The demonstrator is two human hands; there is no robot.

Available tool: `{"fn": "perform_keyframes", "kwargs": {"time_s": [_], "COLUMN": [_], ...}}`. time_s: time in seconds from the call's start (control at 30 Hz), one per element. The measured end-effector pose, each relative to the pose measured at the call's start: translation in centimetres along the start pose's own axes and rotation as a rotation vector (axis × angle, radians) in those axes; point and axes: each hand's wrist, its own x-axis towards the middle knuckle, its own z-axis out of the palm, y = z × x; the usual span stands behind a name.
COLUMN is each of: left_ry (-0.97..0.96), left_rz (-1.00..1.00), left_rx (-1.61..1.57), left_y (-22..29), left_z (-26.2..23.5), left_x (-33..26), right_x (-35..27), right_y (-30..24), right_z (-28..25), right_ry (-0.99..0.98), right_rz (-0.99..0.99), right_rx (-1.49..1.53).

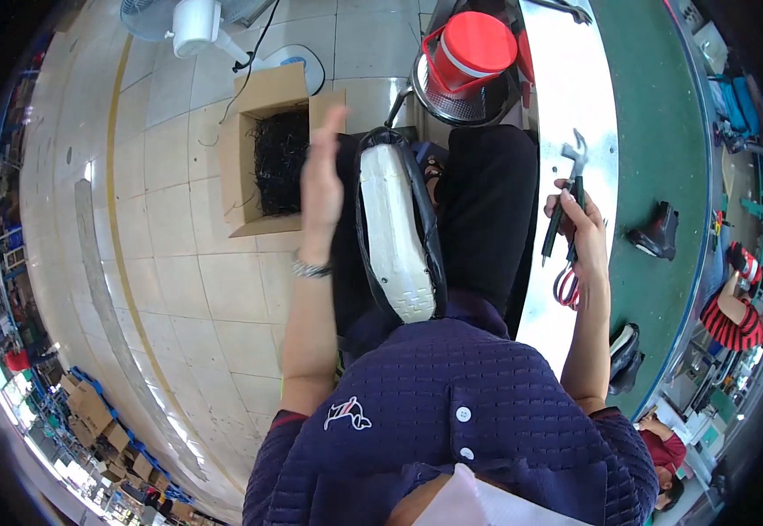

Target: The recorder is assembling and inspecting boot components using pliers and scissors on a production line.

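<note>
A black shoe upper with a pale sole side facing up (396, 232) lies lengthwise across my lap, its toe end pointing away from me. My left hand (320, 188) is raised just left of it, beside a cardboard box; its fingers are stretched out, slightly blurred, and nothing shows in them. My right hand (581, 223) is closed around the dark handles of a pair of pliers (577, 156), held over the metal bench top with the jaws pointing away. Close to that wrist lie red looped handles (566, 287), apparently of scissors, partly hidden by the hand.
The open cardboard box (239, 167) holds black scraps. Ahead, a red-lidded bucket (478, 44) sits on a round metal seat. A white fan (196, 26) stands beyond the box. Black shoes (655, 231) rest on the green surface (653, 105) right of the bench (566, 96). Other people work far right.
</note>
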Motion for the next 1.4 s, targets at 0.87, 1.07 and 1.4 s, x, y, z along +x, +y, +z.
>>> {"fn": "perform_keyframes", "kwargs": {"time_s": [0.87,1.07,1.4], "left_ry": [-0.115,-0.062,-0.047], "left_rz": [-0.534,-0.605,-0.609], "left_rx": [-0.832,-0.908,-0.928], "left_y": [3.8,4.6,3.8], "left_z": [1.3,1.1,1.4], "left_x": [-3.2,-3.4,-3.3], "right_x": [-0.2,-2.1,-1.0], "right_y": [-11.1,-11.4,-8.4], "right_z": [10.2,9.1,11.3], "right_ry": [-0.254,-0.818,-0.739], "right_rz": [-0.530,0.050,-0.273], "right_rx": [-0.621,-0.502,-0.596]}}
